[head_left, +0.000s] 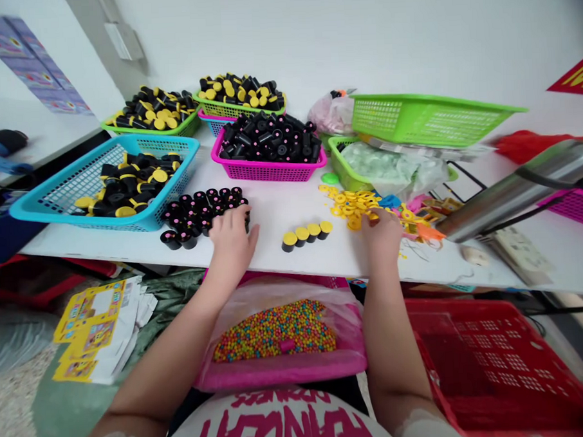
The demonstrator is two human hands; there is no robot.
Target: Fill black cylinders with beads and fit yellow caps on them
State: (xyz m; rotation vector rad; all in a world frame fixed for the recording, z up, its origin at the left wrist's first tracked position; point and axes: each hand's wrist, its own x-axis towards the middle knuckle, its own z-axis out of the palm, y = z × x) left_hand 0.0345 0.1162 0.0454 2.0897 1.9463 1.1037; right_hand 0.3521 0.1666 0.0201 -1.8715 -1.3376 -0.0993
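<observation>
My left hand (232,237) lies over the right side of a cluster of small black cylinders (189,213) with pink dots on top. Its thumb is apart from the fingers, and I see nothing held in it. At the loose pile of small yellow plastic pieces (346,203), my right hand (383,230) has its fingers curled together around a yellow piece, partly hidden. Between the hands stands a short row of black cylinders with yellow caps (307,235), upright and side by side.
A pink tray (283,376) of colourful beads sits at my lap. Behind are a blue basket (34,202) and a magenta basket (270,171) of cylinders, plus green baskets (436,115). A metal tube (522,186) slants at right, above a red crate (501,364).
</observation>
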